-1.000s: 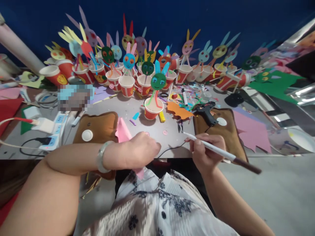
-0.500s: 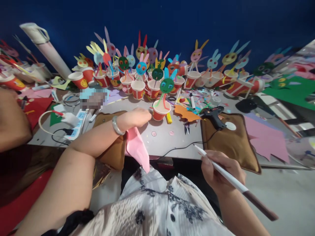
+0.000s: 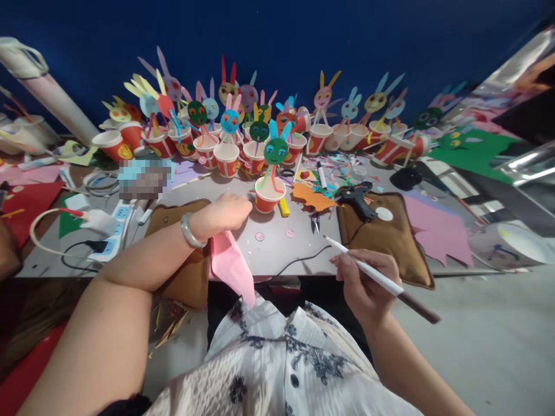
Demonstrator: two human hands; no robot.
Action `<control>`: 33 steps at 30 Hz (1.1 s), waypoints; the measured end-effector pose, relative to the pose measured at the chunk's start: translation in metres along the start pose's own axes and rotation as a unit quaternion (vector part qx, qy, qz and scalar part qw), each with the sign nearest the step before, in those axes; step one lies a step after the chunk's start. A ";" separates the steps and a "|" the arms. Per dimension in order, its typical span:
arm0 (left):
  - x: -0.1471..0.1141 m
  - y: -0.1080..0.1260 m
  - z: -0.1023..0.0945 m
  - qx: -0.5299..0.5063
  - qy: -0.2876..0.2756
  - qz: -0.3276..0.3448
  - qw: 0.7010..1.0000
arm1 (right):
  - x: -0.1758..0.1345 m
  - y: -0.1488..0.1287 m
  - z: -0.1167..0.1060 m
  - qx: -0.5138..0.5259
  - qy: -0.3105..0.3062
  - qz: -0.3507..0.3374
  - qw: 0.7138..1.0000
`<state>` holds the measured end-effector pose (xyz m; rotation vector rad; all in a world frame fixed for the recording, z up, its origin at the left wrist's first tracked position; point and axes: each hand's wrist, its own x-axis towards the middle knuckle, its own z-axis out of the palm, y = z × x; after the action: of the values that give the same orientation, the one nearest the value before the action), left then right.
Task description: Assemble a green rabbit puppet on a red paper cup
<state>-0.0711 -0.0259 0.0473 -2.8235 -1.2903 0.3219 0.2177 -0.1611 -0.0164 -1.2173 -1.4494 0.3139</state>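
Note:
My right hand grips a slim white marker with a brown end, its tip pointing toward the table. My left hand is closed over the table; whatever its curled fingers hold is hidden. A sheet of pink paper lies below that wrist and hangs over the front edge. Just beyond the left hand stands a red and white paper cup with a green rabbit-eared paper face on coloured strips. Two small pink discs lie in front of the cup.
Several cups with rabbit faces line the back. A black glue gun lies by a brown cushion. Near it are an orange paper, a yellow block and small scissors. A power strip is left; another person's arm shows.
The camera view has swung to the right, so the table things appear farther left. My right hand has come a little nearer the scissors with the marker. My left hand stays closed by the cup.

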 end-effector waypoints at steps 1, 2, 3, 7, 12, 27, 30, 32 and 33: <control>0.001 0.002 0.001 -0.003 0.013 -0.005 1.000 | 0.001 -0.002 0.003 0.015 0.008 0.005 1.000; 0.002 0.004 0.001 -0.012 0.027 -0.013 0.999 | 0.003 -0.004 0.006 0.027 0.007 0.010 1.000; 0.004 0.008 0.000 -0.029 0.042 -0.025 0.998 | 0.004 -0.005 0.010 0.037 -0.002 0.014 0.999; 0.010 0.028 -0.003 -0.243 0.062 -0.001 0.968 | 0.015 -0.004 0.025 -0.043 -0.108 -0.041 0.992; 0.008 0.055 0.003 -0.530 -0.020 0.147 0.835 | 0.032 0.003 0.052 -0.249 -0.182 -0.172 0.936; 0.004 0.060 -0.001 -0.630 -0.172 0.176 0.737 | 0.081 0.005 0.057 -0.139 -0.004 -0.013 0.990; 0.009 0.061 0.007 -0.604 -0.074 0.163 0.777 | 0.083 -0.007 0.045 0.097 -0.062 0.120 0.986; 0.013 0.059 0.010 -0.603 -0.019 0.147 0.784 | 0.077 -0.016 0.041 0.183 -0.090 0.174 0.963; 0.014 0.058 0.010 -0.604 -0.002 0.142 0.784 | 0.074 -0.019 0.041 0.206 -0.085 0.185 0.957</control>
<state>-0.0206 -0.0543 0.0288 -4.0114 -1.3372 -0.8595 0.1884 -0.0926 0.0278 -1.1272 -1.2088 0.9485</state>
